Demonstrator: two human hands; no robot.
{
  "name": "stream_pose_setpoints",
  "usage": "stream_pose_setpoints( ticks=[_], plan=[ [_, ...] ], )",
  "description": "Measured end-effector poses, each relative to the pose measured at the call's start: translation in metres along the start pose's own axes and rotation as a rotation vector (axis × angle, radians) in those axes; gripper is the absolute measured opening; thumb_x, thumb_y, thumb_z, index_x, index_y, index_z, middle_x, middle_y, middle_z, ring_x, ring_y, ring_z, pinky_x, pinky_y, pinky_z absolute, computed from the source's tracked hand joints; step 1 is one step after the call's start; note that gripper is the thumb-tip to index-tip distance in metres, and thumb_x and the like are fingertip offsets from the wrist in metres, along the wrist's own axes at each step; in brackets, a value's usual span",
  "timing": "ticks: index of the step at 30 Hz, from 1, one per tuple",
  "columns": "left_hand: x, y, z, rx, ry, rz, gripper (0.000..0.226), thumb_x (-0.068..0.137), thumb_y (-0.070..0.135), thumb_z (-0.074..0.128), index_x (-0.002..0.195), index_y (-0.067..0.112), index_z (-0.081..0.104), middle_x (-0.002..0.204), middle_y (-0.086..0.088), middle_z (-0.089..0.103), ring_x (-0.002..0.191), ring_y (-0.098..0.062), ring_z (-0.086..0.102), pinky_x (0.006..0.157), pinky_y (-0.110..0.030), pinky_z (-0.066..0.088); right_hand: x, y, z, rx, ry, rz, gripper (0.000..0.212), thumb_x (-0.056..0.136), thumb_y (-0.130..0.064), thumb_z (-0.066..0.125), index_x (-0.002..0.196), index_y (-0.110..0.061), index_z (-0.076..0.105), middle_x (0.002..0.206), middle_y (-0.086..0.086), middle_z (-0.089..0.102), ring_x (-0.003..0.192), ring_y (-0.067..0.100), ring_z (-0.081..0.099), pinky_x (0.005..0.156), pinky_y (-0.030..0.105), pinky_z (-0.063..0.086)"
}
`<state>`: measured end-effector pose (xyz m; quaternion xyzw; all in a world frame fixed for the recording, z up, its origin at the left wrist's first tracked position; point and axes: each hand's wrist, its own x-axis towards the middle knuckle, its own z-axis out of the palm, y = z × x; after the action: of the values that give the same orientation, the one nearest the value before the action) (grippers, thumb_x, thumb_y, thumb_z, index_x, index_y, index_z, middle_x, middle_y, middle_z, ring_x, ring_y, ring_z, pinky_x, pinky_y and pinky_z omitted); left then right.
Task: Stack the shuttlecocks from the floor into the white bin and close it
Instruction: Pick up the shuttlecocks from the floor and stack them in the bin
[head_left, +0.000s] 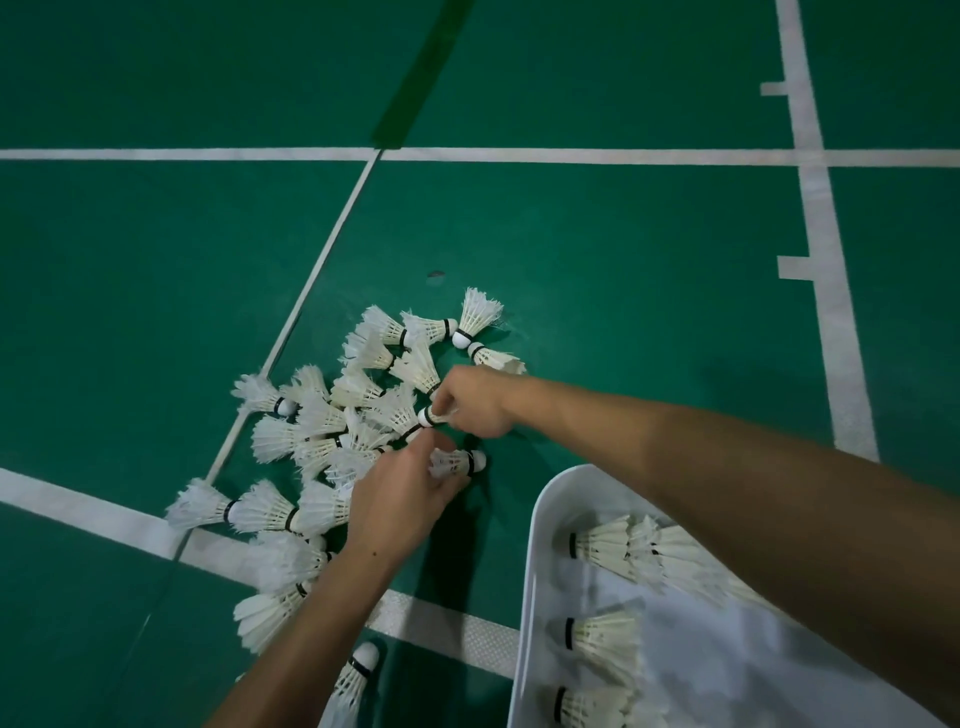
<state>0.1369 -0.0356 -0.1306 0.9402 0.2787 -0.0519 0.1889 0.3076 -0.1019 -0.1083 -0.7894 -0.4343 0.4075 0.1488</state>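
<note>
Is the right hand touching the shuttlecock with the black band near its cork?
Touching. The head view shows the right hand with its fingers pinching the shuttlecock just behind its white cork, above the pile.

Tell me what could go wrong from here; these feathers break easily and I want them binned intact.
1. The left hand grips a shuttlecock by its feathers, which could bend them.
2. The right hand pinches a cork deep in the pile; lifting it may drag neighbours along.
3. Both forearms cross over the bin rim, so a knock could shift its rows.
</note>
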Motion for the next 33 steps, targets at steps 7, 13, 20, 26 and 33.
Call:
stream_pose_setpoints(
  ticks=[7, 13, 20, 26, 33],
  plan=[
    [0.004, -0.017, -0.011, -0.130, -0.093, 0.116, 0.041, 0.084, 0.013, 0.086, 0.120, 0.022, 0.069, 0.099, -0.008, 0.075, 0.072, -0.008, 0.068, 0.057, -0.012, 0.049, -0.039, 0.008, -0.019, 0.162, 0.163, -0.007, 0.029, 0.100, -0.011, 0.062, 0.127, -0.011, 0.073, 0.108, -0.004, 0.073, 0.091, 0.010, 0.065, 0.076, 0.014, 0.045],
    [-0.019, 0.015, -0.044, -0.414, 0.143, 0.192, 0.041, 0.082, 0.024, 0.088, 0.121, 0.023, 0.074, 0.086, 0.007, 0.073, 0.072, -0.004, 0.068, 0.066, -0.021, 0.059, -0.104, 0.011, -0.036, 0.366, 0.478, -0.024, 0.020, 0.096, -0.014, 0.068, 0.113, -0.014, 0.079, 0.092, -0.004, 0.072, 0.072, 0.005, 0.060, 0.070, 0.021, 0.047],
    [-0.075, 0.082, -0.107, -0.600, 0.350, 0.353, 0.039, 0.081, 0.019, 0.089, 0.118, 0.019, 0.077, 0.092, 0.018, 0.074, 0.072, 0.000, 0.066, 0.063, -0.013, 0.053, -0.234, -0.001, -0.030, 0.522, 0.952, -0.074, 0.011, 0.092, -0.019, 0.075, 0.101, -0.022, 0.079, 0.078, -0.006, 0.073, 0.061, 0.012, 0.061, 0.061, 0.032, 0.052],
    [-0.118, 0.130, -0.111, -0.622, 0.270, 0.525, 0.039, 0.082, 0.023, 0.089, 0.119, 0.024, 0.077, 0.096, 0.013, 0.077, 0.079, -0.001, 0.071, 0.062, -0.022, 0.055, -0.353, 0.014, 0.030, 0.521, 1.090, 0.098, 0.027, 0.089, -0.016, 0.079, 0.111, -0.025, 0.066, 0.088, -0.009, 0.075, 0.072, 0.008, 0.069, 0.065, 0.019, 0.052],
    [-0.129, 0.144, -0.076, -0.433, 0.045, 0.570, 0.038, 0.081, 0.041, 0.087, 0.117, 0.039, 0.076, 0.090, 0.017, 0.075, 0.086, 0.000, 0.069, 0.075, -0.032, 0.059, -0.350, 0.063, 0.108, 0.363, 0.720, 0.446, 0.022, 0.088, -0.021, 0.080, 0.108, -0.025, 0.073, 0.081, -0.013, 0.066, 0.073, 0.002, 0.063, 0.059, 0.009, 0.043]
  ],
)
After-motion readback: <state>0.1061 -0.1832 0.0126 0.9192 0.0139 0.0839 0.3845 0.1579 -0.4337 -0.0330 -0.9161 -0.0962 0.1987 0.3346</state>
